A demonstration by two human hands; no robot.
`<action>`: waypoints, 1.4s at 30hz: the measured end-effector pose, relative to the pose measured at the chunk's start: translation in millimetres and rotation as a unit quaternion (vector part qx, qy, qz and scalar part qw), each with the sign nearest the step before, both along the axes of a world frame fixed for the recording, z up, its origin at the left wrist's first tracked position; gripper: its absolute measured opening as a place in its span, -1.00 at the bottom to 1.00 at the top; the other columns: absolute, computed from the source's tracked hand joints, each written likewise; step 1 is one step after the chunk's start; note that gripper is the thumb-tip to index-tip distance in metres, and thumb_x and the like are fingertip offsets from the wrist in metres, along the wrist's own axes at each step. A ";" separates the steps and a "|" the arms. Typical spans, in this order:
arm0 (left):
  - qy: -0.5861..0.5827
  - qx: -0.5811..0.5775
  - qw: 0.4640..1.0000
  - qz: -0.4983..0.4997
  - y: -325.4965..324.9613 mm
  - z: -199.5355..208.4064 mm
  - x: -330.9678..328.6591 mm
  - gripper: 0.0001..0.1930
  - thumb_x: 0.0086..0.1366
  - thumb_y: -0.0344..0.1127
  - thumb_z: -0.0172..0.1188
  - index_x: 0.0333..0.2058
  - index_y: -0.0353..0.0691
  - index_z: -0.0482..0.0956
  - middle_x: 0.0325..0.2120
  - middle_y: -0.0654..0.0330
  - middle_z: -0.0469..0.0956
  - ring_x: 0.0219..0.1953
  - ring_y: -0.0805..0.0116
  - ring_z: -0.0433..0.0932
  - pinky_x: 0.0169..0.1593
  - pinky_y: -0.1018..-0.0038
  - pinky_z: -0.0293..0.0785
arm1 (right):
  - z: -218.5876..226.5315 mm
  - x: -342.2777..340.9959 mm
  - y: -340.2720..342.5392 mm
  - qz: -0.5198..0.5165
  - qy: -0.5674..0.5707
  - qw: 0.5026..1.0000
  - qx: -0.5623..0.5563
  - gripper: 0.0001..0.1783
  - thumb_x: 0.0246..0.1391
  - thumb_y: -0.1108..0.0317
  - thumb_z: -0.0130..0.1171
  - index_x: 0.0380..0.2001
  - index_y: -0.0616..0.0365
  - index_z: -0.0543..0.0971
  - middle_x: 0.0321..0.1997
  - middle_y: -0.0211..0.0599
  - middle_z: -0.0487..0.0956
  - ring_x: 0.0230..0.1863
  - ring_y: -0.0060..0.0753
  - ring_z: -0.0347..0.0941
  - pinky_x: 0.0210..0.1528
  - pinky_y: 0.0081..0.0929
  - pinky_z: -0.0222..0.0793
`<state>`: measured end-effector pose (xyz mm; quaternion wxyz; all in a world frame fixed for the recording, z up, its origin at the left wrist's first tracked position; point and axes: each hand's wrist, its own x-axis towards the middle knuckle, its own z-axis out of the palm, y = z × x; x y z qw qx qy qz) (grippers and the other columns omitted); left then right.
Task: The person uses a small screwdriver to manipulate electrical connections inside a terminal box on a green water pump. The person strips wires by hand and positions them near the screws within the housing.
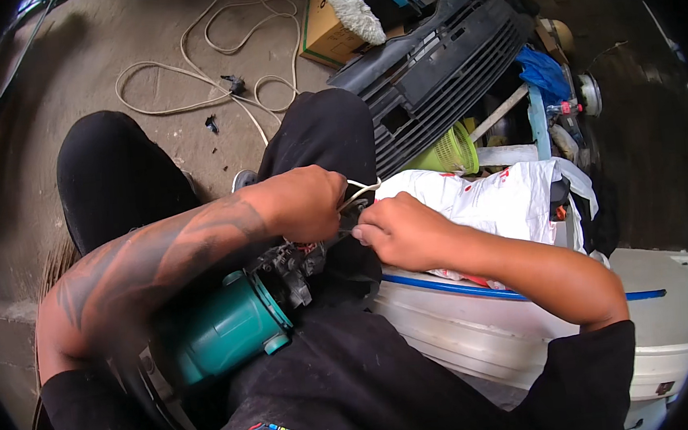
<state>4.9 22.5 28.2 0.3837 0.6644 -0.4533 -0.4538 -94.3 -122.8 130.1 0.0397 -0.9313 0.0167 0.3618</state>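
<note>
A power tool with a teal cylindrical housing [227, 325] lies across my lap, its dark inner parts [288, 272] exposed at the end near my hands. Just beyond that end, my left hand [311, 205] is closed, and a short loop of white cord [364, 187] comes out of its fingers. Facing it from the right, my right hand [402, 231] is pinched, thumb against fingers, close beside the cord and some small grey parts. What exactly sits between the right fingertips is too small to make out.
A long off-white cable [166, 110] with a black plug [233, 84] lies looped on the floor ahead. To the right are a black car grille [446, 69], a lime-green basket [448, 152], a white plastic bag [472, 197] and a large white container [465, 319]. A cardboard box [329, 30] stands farther off.
</note>
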 end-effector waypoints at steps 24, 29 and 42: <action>-0.019 -0.132 0.990 0.054 0.4 -9.3 4.9 -0.79 0.07 -0.40 0.24 -0.30 -0.35 0.68 -0.32 -0.13 0.67 -0.15 -0.09 0.65 -0.03 0.20 0.54 | 19.3 -45.5 -25.5 -0.048 -0.077 0.988 0.128 -0.69 0.23 0.18 0.20 -0.37 0.24 0.64 -0.46 0.01 0.62 -0.36 0.15 0.57 -0.22 -0.12 0.46; -0.008 -0.130 0.990 0.061 2.2 -9.4 4.5 -0.82 0.08 -0.42 0.22 -0.33 -0.35 0.68 -0.36 -0.12 0.67 -0.17 -0.09 0.66 -0.04 0.20 0.54 | 18.4 -43.0 -17.2 -0.069 -0.121 0.984 0.108 -0.72 0.10 0.20 0.36 -0.38 0.24 0.64 -0.47 -0.12 0.63 -0.47 -0.14 0.59 -0.33 -0.28 0.47; 0.012 -0.136 0.989 0.057 3.2 -14.5 5.9 -0.83 0.12 -0.32 0.41 -0.33 -0.24 0.72 -0.41 0.02 0.70 -0.26 0.05 0.70 -0.13 0.28 0.57 | -34.0 -76.1 -10.7 -0.121 -0.282 0.927 0.217 -0.81 0.15 0.45 0.31 -0.18 0.29 0.68 -0.31 -0.26 0.59 -0.38 -0.43 0.51 -0.34 -0.55 0.39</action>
